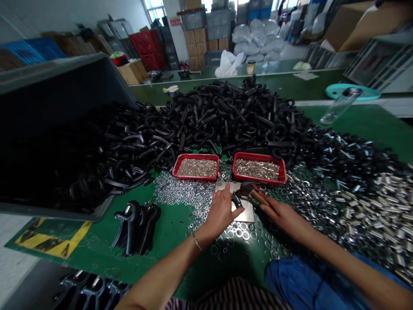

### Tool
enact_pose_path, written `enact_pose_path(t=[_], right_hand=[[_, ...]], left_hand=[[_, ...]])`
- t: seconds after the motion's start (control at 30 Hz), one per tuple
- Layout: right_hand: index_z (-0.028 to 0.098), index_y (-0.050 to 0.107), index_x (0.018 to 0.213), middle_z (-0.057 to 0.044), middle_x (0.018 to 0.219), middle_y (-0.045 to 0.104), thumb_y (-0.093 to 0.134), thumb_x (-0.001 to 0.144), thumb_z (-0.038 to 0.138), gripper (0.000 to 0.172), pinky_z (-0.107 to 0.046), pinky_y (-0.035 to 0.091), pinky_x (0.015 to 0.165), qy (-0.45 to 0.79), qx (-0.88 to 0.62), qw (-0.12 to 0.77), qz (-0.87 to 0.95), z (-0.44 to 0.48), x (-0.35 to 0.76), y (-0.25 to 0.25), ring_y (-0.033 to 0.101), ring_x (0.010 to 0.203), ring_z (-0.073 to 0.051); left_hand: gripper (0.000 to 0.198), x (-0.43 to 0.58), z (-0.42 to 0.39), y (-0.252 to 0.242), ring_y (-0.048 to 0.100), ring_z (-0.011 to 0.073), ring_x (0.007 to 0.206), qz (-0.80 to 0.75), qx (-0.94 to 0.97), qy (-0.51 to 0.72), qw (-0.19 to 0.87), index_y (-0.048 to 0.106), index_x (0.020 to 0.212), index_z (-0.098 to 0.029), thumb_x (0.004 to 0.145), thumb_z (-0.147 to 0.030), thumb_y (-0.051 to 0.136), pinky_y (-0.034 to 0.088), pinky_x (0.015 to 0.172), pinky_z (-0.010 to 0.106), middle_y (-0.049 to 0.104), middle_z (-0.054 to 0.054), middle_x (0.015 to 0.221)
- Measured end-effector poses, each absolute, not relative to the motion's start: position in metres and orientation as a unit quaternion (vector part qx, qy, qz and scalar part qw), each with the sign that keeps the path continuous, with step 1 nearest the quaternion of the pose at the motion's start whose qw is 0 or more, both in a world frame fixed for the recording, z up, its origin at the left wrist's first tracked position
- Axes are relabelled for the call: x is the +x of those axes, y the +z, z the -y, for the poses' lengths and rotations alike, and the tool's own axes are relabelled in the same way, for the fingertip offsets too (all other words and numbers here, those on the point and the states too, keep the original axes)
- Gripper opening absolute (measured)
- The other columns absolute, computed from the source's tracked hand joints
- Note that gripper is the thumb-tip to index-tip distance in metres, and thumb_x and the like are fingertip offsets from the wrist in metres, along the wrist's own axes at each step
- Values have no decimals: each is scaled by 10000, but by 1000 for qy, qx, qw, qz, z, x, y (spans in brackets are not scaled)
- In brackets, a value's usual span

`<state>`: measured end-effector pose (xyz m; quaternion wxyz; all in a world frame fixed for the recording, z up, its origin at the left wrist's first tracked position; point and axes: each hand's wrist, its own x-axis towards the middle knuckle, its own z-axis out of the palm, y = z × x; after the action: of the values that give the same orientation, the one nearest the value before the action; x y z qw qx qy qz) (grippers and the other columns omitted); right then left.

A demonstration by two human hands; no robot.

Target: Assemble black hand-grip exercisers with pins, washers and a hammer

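Note:
My left hand (222,210) rests on a small metal plate (245,214) and pinches a small black part (236,200) against it. My right hand (280,214) is closed round the wooden handle of a hammer (250,191), whose head hovers just above the part. Two red trays lie right behind the plate: the left tray (195,167) holds small metal pieces, and the right tray (259,169) holds small metal pins. Loose silver washers (180,193) are scattered around the plate on the green table (174,232).
A big heap of black plastic handles (226,116) fills the table's far side. A dark bin (48,129) stands at left. A few assembled black parts (137,226) lie at front left. Silver metal sleeves (377,202) pile up at right. A clear bottle (338,105) lies far right.

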<state>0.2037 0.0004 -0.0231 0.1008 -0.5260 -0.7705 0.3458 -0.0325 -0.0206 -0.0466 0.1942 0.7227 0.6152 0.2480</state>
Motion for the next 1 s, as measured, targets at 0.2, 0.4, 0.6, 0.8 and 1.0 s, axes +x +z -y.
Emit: enact_pose_path(t=[0.2, 0.4, 0.6, 0.8, 1.0], right_hand=[[224, 681, 1217, -140, 1225, 662, 521, 951, 448, 383, -550, 377, 1039, 219, -492, 279, 795, -4, 205, -23, 570, 1141, -324], [226, 721, 1002, -64, 917, 713, 464, 961, 568, 429, -404, 519, 840, 623, -442, 333, 553, 16, 130, -13, 657, 868, -246], [198, 671, 869, -26, 723, 633, 570, 875, 630, 443, -338, 515, 707, 636, -463, 399, 471, 6, 115, -35, 608, 707, -214], [220, 686, 961, -56, 939, 663, 593, 872, 593, 395, -323, 536, 719, 617, -457, 392, 507, -2, 131, -44, 620, 823, -224], [244, 703, 906, -71, 940, 690, 588, 831, 651, 429, -336, 558, 690, 614, -457, 367, 528, -4, 132, -37, 643, 882, -267]], left_hand=[[796, -37, 44, -36, 585, 316, 1114, -663, 604, 360, 254, 333, 1472, -194, 812, -408, 722, 464, 1011, 535, 616, 142, 1168], [754, -18, 66, -28, 512, 322, 1227, -611, 661, 407, 155, 280, 1504, -217, 879, -385, 665, 412, 1075, 562, 547, 168, 1308], [395, -63, 23, 0, 566, 240, 1140, -568, 718, 368, 162, 482, 1350, -228, 974, -341, 529, 481, 1005, 446, 608, 104, 1208], [276, -172, -115, 35, 552, 232, 1200, -760, 588, 272, 53, 588, 1191, -136, 922, -170, 540, 419, 1058, 351, 605, 138, 1223], [299, -201, -197, 27, 550, 333, 1217, -829, 498, 248, 62, 591, 1044, -59, 759, -41, 679, 419, 1026, 389, 619, 232, 1146]])
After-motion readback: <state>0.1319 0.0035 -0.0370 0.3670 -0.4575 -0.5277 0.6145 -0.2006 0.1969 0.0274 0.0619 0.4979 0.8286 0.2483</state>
